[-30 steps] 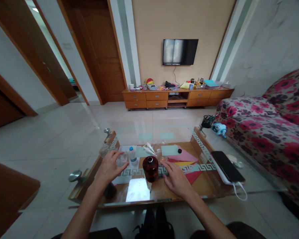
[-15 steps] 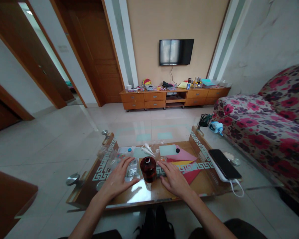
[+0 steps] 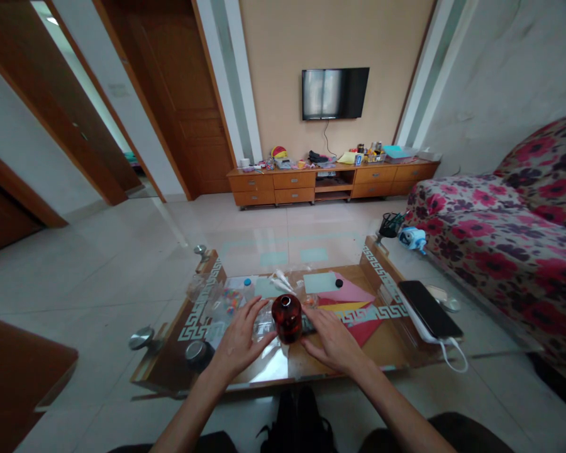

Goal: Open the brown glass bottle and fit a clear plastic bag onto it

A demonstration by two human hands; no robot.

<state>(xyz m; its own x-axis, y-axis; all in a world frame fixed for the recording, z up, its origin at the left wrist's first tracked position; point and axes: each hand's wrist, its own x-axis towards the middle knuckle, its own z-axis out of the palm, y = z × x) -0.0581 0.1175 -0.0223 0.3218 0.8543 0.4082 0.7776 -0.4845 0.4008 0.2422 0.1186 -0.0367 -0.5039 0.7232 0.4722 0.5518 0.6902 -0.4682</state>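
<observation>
We see our left hand and right hand resting on the glass table, fingers spread and clamped on nothing. Between the two sets of fingertips stands the brown bottle — upright, mouth open, the left fingers just beside it, the right ones close on the other side; we cannot tell whether either touches it. Under the left fingers lies a clear bag. Just past the right fingertips lie coloured sheets with a small black cap — farther right, a phone. Beyond the left fingertips stands a blue-capped bottle. Far beyond, a cabinet and a TV.
</observation>
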